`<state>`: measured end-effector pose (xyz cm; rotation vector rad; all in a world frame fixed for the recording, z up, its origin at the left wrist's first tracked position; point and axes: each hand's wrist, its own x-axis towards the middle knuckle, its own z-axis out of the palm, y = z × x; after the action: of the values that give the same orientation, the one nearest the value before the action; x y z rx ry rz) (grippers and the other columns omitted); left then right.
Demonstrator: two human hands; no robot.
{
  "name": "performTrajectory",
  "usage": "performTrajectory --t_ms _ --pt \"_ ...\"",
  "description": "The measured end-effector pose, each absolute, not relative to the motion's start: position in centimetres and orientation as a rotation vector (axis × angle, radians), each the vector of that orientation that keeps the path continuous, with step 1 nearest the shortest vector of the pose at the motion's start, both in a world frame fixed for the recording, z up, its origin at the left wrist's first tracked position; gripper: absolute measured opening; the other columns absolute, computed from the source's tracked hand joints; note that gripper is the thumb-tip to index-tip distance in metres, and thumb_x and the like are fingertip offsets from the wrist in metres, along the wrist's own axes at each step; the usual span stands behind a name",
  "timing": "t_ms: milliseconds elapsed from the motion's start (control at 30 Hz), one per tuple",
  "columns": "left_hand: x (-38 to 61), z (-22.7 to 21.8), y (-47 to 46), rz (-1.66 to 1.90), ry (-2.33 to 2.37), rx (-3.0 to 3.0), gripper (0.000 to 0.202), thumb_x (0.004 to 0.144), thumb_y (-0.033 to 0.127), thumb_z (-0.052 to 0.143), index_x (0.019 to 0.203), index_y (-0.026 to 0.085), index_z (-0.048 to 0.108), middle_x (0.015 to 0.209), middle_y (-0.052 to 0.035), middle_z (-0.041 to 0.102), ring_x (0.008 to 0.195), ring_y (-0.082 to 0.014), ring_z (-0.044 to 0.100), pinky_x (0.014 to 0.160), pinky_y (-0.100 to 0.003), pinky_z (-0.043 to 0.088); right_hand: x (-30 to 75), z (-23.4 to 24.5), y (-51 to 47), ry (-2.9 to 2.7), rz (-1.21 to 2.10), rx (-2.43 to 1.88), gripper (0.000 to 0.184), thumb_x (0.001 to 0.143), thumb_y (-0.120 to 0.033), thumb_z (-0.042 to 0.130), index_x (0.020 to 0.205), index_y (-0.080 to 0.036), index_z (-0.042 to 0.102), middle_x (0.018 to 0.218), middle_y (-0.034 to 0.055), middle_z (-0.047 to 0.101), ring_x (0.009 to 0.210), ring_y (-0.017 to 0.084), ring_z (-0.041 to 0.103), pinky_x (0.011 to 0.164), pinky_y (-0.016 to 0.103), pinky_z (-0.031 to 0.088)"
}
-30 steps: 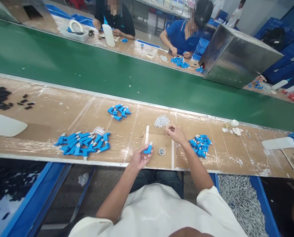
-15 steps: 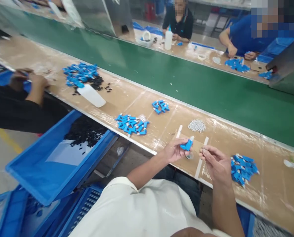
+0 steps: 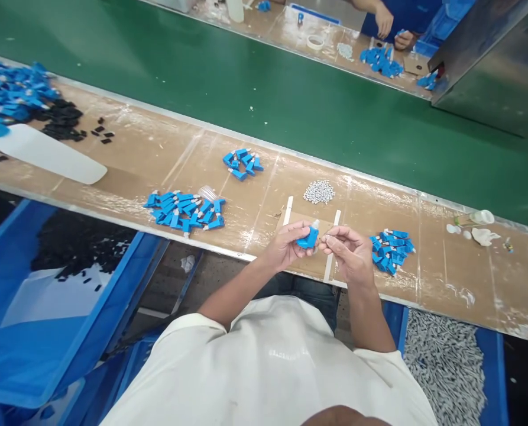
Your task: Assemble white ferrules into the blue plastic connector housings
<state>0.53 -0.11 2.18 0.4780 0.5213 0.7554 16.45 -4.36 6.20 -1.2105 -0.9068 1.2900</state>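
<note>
My left hand [image 3: 287,245] is closed around a small blue plastic connector [image 3: 308,238] with a white tip, held just above the near edge of the brown workbench [image 3: 126,160]. My right hand [image 3: 349,251] is pinched on something tiny that I cannot make out, its fingertips almost touching the connector's white tip. A small heap of tiny white-grey parts [image 3: 319,191] lies just beyond my hands. A pile of blue connectors [image 3: 391,249] sits to the right of my right hand; a larger pile [image 3: 184,211] lies to the left.
A third blue pile [image 3: 242,164] lies farther back. A green conveyor belt [image 3: 246,89] runs behind the bench. A white bottle [image 3: 46,155] lies on its side at left, by black parts [image 3: 66,121]. Blue bins [image 3: 46,307] stand below. Another person's hands [image 3: 385,26] work across the belt.
My hands have come together, the right hand's pinch now at the connector's tip. The view has swung right and tilted further down; the neighbour on the left is out of sight.
</note>
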Motion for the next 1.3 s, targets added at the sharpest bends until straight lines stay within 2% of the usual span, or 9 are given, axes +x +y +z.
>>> performTrajectory --t_ms 267,367,567,733,933,1167,1300 --pt "0.6 2.2 -0.1 0.729 0.547 0.509 0.048 0.067 0.049 0.088 0.083 0.015 0.058 0.067 -0.0011 0.065 0.052 -0.0092 0.061 0.043 -0.016 0.04 16.1 5.7 -4.4 -0.922 1.225 -1.226 0.035 0.068 -0.048 0.091 0.083 -0.022 0.074 0.071 0.0017 0.076 0.06 0.016 0.073 0.054 0.025 0.061" --pt "0.7 2.1 0.0 0.727 0.552 0.49 0.048 0.066 0.049 0.088 0.081 0.015 0.058 0.067 -0.0012 0.065 0.051 -0.0086 0.059 0.042 -0.016 0.037 16.0 5.3 -4.5 -0.962 1.148 -1.233 0.033 0.073 -0.049 0.088 0.085 -0.022 0.074 0.068 0.0007 0.074 0.058 0.016 0.072 0.053 0.026 0.061" --pt "1.0 1.8 -0.2 0.735 0.535 0.381 0.046 0.061 0.045 0.091 0.073 0.014 0.059 0.064 -0.0011 0.063 0.051 -0.008 0.057 0.043 -0.016 0.039 15.6 4.5 -4.4 -1.035 0.938 -1.244 0.034 0.083 -0.053 0.08 0.087 -0.021 0.07 0.064 -0.0007 0.071 0.053 0.015 0.068 0.052 0.027 0.062" --pt "0.9 1.7 -0.4 0.735 0.513 0.345 0.042 0.065 0.04 0.09 0.078 0.012 0.062 0.067 -0.0039 0.066 0.052 -0.0087 0.059 0.04 -0.015 0.037 15.7 4.2 -4.4 -1.134 0.917 -1.291 0.037 0.086 -0.058 0.074 0.085 -0.022 0.067 0.066 -0.0006 0.067 0.055 0.014 0.066 0.053 0.028 0.06" --pt "1.1 1.6 -0.2 0.74 0.495 0.348 0.033 0.071 0.035 0.087 0.079 0.011 0.065 0.069 -0.0048 0.068 0.055 -0.0102 0.062 0.047 -0.017 0.046 16.8 3.6 -4.8 -1.369 0.892 -1.341 0.026 0.093 -0.048 0.069 0.086 -0.023 0.074 0.08 0.0032 0.069 0.066 0.016 0.067 0.062 0.03 0.059" --pt "1.4 0.7 -0.8 0.704 0.538 0.369 0.034 0.071 0.038 0.085 0.075 0.011 0.065 0.067 -0.0049 0.067 0.052 -0.0095 0.06 0.045 -0.017 0.044 18.9 4.8 -4.6 -1.748 0.889 -1.39 0.014 0.091 -0.032 0.07 0.086 -0.024 0.079 0.08 0.0036 0.077 0.07 0.017 0.07 0.064 0.03 0.055" --pt "1.1 0.6 -1.1 0.694 0.524 0.347 0.036 0.069 0.038 0.087 0.078 0.011 0.065 0.069 -0.0051 0.068 0.056 -0.0101 0.062 0.048 -0.017 0.046 18.9 5.0 -4.5 -1.657 0.999 -1.399 0.013 0.086 -0.034 0.075 0.082 -0.021 0.079 0.078 0.0035 0.077 0.068 0.016 0.07 0.063 0.028 0.056"
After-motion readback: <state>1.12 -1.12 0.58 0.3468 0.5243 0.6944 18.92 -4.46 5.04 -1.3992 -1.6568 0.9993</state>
